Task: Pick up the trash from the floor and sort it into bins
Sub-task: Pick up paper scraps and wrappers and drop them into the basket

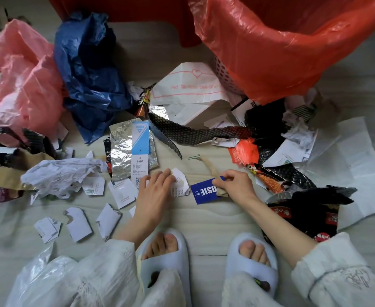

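Trash is strewn across the pale floor. My left hand [155,191] lies on a torn white paper scrap [179,183], fingers pinching its edge. My right hand [235,185] grips a blue card with white letters [204,192] together with a tan paper strip [213,169]. A bin lined with a red plastic bag [288,47] stands at the back right. Several torn white paper pieces [77,224] lie at the front left. A silver foil wrapper [124,151] with a blue-and-white tag [140,151] sits just beyond my left hand.
A pink plastic bag [24,85] and a blue plastic bag [91,69] lie crumpled at the back left. Black snack wrappers [301,209] and white sheets [355,156] pile up on the right. My slippered feet [166,258] are close below my hands.
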